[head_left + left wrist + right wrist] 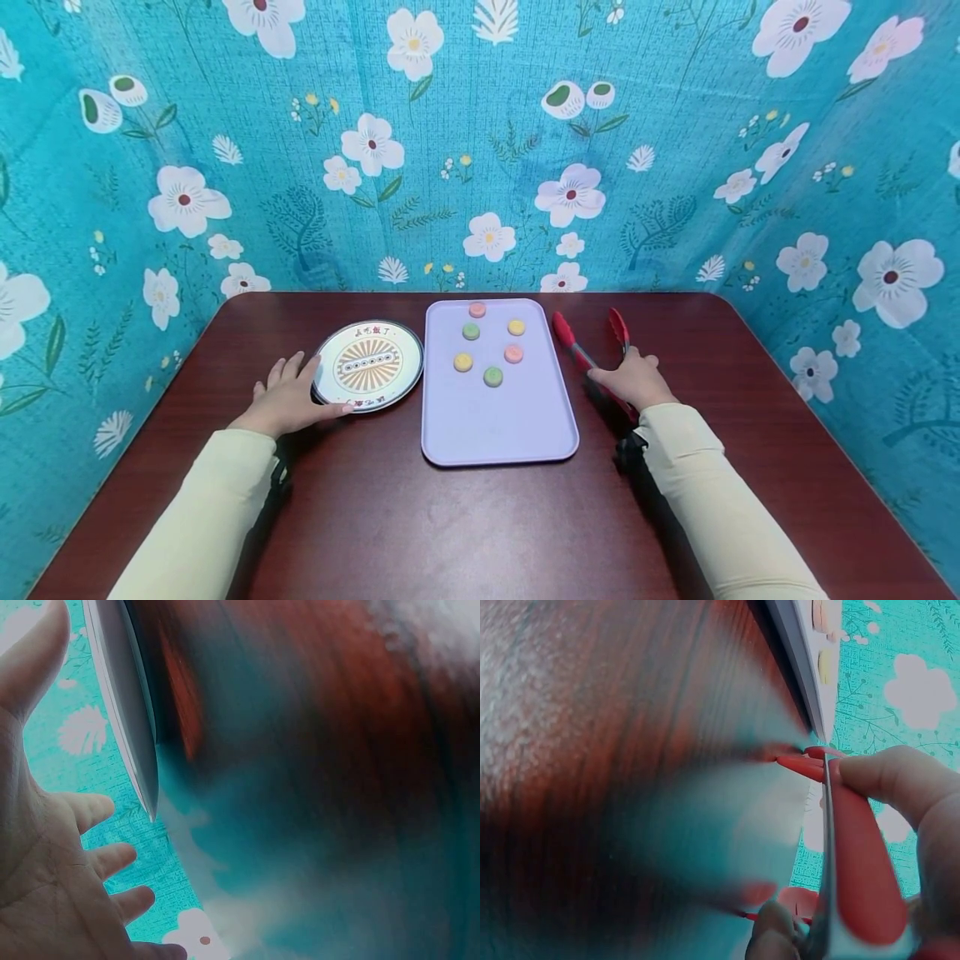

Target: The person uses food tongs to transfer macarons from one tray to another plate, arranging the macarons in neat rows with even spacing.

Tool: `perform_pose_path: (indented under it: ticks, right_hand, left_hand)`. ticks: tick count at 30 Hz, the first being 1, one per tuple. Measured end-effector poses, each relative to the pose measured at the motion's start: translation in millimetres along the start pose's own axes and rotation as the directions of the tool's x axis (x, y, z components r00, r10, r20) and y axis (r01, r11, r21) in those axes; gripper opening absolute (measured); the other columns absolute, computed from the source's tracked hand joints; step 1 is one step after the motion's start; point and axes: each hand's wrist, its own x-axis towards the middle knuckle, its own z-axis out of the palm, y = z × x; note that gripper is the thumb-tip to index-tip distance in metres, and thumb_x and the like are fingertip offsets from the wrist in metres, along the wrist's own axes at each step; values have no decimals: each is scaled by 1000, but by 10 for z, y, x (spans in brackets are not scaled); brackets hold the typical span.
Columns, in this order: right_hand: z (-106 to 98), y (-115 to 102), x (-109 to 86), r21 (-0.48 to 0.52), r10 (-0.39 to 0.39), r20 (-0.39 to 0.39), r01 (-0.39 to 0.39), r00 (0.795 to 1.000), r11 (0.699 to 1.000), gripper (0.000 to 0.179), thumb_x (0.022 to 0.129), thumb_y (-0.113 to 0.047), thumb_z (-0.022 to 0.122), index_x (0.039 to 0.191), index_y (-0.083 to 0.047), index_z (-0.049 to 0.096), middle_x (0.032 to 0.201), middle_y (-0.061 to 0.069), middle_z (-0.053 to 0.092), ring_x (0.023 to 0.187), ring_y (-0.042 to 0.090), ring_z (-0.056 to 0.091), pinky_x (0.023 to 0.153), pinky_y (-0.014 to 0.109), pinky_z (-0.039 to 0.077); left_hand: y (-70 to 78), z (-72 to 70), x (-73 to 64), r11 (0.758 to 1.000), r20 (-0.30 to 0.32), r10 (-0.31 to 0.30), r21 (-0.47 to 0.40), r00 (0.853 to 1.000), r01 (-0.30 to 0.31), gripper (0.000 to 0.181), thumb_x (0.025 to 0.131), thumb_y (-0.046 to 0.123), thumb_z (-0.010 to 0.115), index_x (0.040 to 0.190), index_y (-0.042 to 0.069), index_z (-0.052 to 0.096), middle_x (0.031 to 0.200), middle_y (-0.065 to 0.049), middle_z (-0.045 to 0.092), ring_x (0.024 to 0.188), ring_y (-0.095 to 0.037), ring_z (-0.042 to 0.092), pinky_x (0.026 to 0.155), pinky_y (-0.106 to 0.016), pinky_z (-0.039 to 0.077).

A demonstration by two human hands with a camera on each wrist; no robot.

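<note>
On the plate (pixel 368 365) before you, the upper red characters (pixel 386 331) seem to end in "吃饭了". The lower characters (pixel 365 402) are too small for you to read surely.

Both arms are covered by long sleeves of a pale cream, matte fabric. The left sleeve (pixel 198 521) enters at the lower left of the head frame; the right sleeve (pixel 731 508) enters at the lower right. Each is plain and unmarked on its visible surface. The right sleeve terminates in a cuff (pixel 681 432) set off by a crease. A small black fitting (pixel 280 473) sits at the inner side of the left wrist; a black fitting of irregular outline (pixel 632 448) sits at the right. Detail on both is too small to read. The left hand (pixel 283 396) and right hand (pixel 637 382) are bare.
</note>
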Motion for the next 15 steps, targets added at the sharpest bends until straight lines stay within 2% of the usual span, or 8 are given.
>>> perform_pose_path:
  ticks: [10, 15]
  right_hand:
    - [10, 1, -9, -26, 39, 12, -38, 999, 999, 97, 82, -47, 63, 144, 13, 19, 118, 35, 31, 95, 45, 49, 79, 56, 52]
    - [30, 11, -2, -79, 35, -9, -36, 999, 996, 101, 84, -55, 60, 145, 14, 17, 118, 37, 32, 92, 46, 51, 78, 57, 51]
  left_hand:
    - [-5, 2, -4, 1000, -16, 5, -2, 1000, -5, 117, 70, 66, 71, 150, -4, 21, 150, -35, 13, 135, -57, 7, 100, -78, 11]
    - [5, -1, -18, 1000, -17, 6, -1, 1000, -6, 117, 71, 65, 71, 149, -5, 21, 150, -36, 13, 135, -56, 7, 101, -78, 11]
